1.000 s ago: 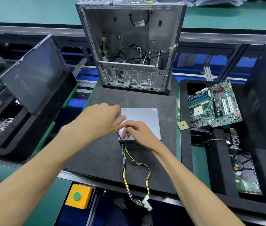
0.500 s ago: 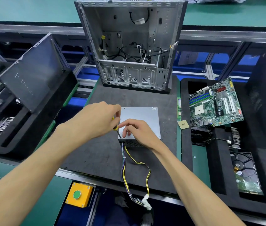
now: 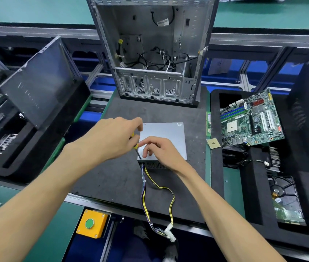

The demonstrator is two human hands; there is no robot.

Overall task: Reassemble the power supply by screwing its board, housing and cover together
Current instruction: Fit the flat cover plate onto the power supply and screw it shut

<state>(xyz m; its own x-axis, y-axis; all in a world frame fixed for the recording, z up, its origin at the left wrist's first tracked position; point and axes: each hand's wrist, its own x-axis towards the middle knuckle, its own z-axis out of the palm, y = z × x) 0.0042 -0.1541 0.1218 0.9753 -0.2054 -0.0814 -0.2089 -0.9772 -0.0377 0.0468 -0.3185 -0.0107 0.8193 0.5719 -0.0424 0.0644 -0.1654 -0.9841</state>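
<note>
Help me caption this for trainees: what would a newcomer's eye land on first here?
First, the two hands at centre: the left hand grips a yellow-handled screwdriver with its tip at the near left corner of the grey power supply, while the right hand rests on its cover. Next, the open computer case standing upright behind it, and the green motherboard lying in the black tray to the right.
</note>
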